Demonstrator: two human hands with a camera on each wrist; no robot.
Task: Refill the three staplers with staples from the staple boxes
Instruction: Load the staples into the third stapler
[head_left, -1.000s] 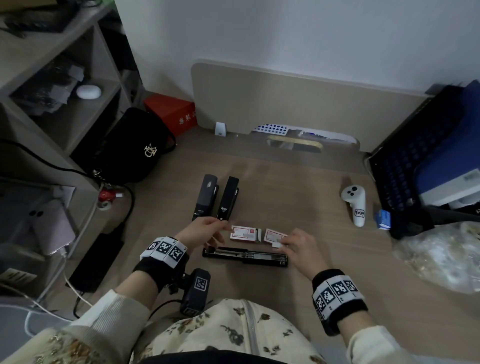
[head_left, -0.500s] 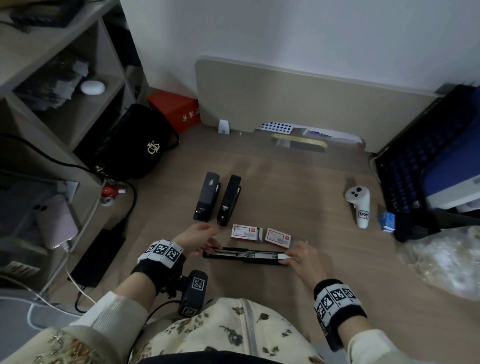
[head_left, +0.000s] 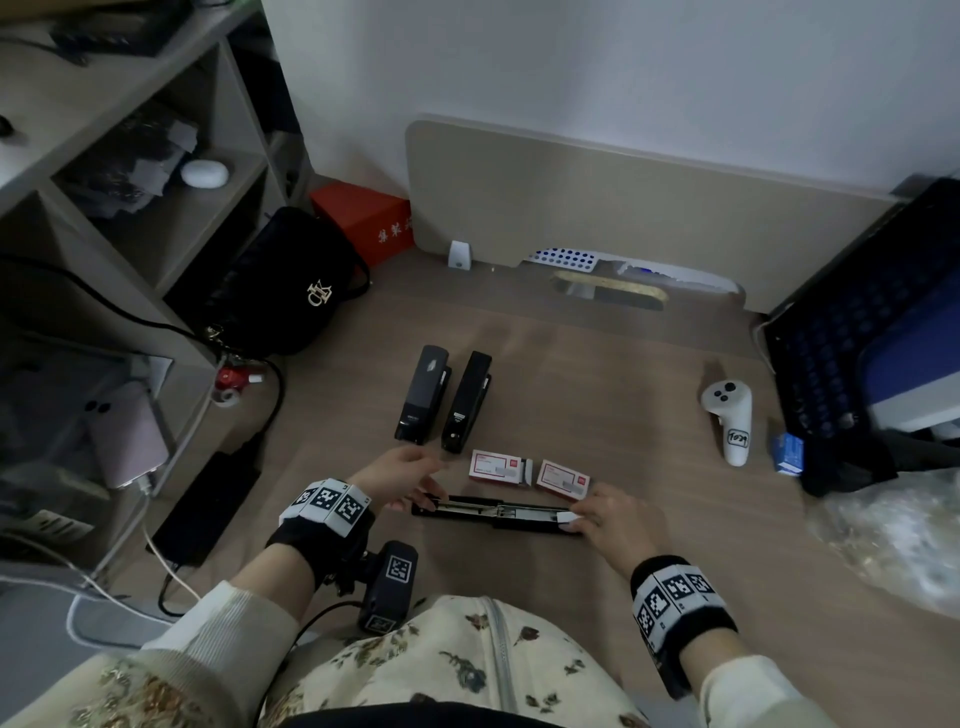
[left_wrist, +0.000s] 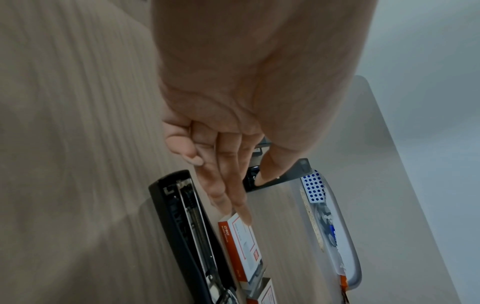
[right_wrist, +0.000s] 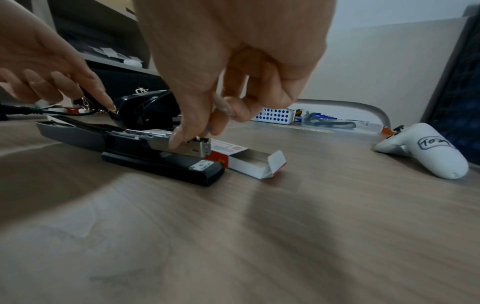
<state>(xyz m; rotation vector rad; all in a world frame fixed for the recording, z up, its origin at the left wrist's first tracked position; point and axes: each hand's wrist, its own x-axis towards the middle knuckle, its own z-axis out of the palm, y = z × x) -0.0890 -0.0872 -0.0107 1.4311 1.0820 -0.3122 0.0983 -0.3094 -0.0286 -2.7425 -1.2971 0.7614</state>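
Black and folded flat open, one stapler (head_left: 493, 514) lies crosswise on the counter (head_left: 597, 395) nearest the person; the right wrist view alone shows the right hand (right_wrist: 221, 82) pinching a strip of staples (right_wrist: 198, 139) at its metal channel's tip. Beside its other end the left hand (head_left: 397, 475) hovers with fingers loosely spread. Beyond lie two staple boxes (head_left: 498, 466), the right one (right_wrist: 249, 159) open-ended, its contents unclear, then two closed staplers (head_left: 423, 395).

Opened black stapler (head_left: 493, 512) lies flat before two red-white staple boxes (head_left: 530, 470).
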